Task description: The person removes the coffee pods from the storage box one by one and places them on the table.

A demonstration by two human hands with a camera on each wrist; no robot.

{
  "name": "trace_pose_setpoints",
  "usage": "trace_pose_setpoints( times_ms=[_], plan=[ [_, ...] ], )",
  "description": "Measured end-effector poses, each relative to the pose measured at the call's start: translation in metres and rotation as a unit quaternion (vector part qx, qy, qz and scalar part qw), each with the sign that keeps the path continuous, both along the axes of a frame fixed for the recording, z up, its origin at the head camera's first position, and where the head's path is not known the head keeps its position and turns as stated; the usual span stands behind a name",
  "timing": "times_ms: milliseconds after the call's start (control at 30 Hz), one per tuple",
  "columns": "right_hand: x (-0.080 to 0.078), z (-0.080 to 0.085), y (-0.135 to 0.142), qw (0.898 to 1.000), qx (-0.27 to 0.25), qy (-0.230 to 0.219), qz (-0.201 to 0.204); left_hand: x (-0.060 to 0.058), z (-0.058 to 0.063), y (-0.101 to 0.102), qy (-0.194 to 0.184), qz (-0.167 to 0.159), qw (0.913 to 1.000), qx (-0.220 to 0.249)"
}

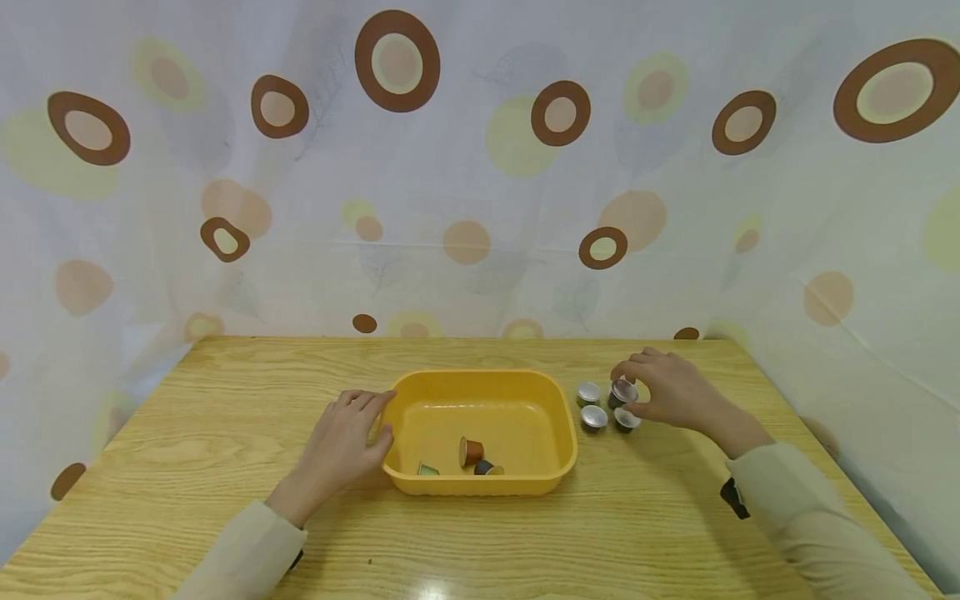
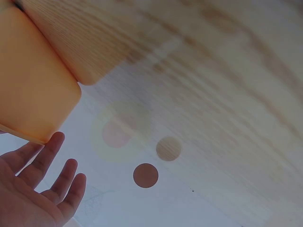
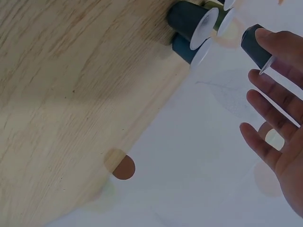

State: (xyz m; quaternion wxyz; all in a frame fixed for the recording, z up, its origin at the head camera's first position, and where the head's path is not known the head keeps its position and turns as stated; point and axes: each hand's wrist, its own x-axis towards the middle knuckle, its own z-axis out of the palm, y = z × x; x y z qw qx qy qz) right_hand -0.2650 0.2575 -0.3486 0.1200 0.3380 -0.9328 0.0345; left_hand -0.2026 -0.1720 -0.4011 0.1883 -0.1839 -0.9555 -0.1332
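Dark capsule (image 3: 252,46), pinched between thumb and finger of the right hand (image 1: 671,392) near the silver-lidded capsules (image 1: 594,418), is best kept clear of them, while the left hand (image 1: 345,437), fingers relaxed, touches the yellow tray (image 1: 480,487).

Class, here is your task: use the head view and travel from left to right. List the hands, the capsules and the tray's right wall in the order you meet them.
left hand → green capsule → brown capsule → dark capsule → yellow tray's right wall → silver-topped capsules → right hand
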Motion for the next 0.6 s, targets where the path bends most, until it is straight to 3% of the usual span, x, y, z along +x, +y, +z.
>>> trace_pose_setpoints(
  times_ms=[600],
  plan=[
    [-0.008, -0.014, 0.034, 0.998, 0.010, -0.015, -0.054, 0.000, -0.001, 0.000, -0.004, 0.001, 1.0000, -0.002]
  ],
)
